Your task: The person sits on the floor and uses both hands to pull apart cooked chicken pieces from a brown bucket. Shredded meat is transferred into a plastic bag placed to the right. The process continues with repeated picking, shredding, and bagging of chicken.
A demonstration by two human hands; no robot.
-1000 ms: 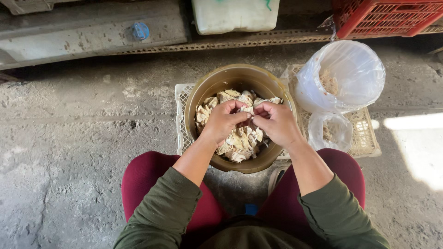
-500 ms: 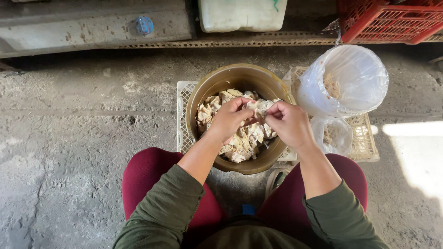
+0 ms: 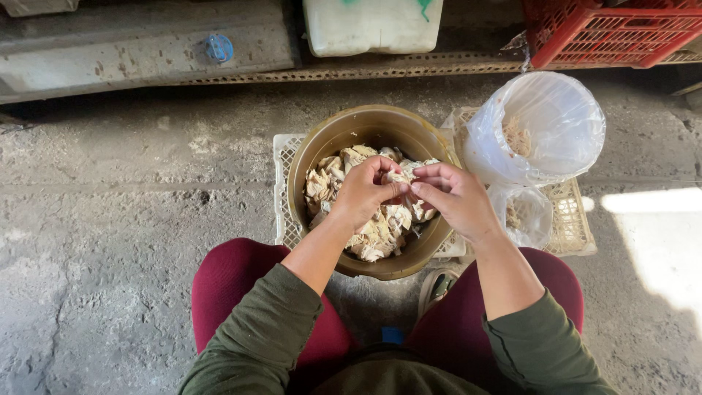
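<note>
Pinching one pale scrap [image 3: 401, 178] btwn both hands, frame centre: my left hand [image 3: 363, 194] & right hand [image 3: 457, 199] fingertips clamped on it, meeting over the bowl [image 3: 322, 146]. Scrap lies across, left-right; the heap [image 3: 380, 227] sits directly below.

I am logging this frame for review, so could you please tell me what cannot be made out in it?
- Head view: the piece pinched between the left hand and right hand is covered by the fingers.
- The brown bowl: its bottom is hidden under the pale pieces.
- The white container and red crate are cut off by the top edge.
- The small bag: its contents are too small to tell.
</note>
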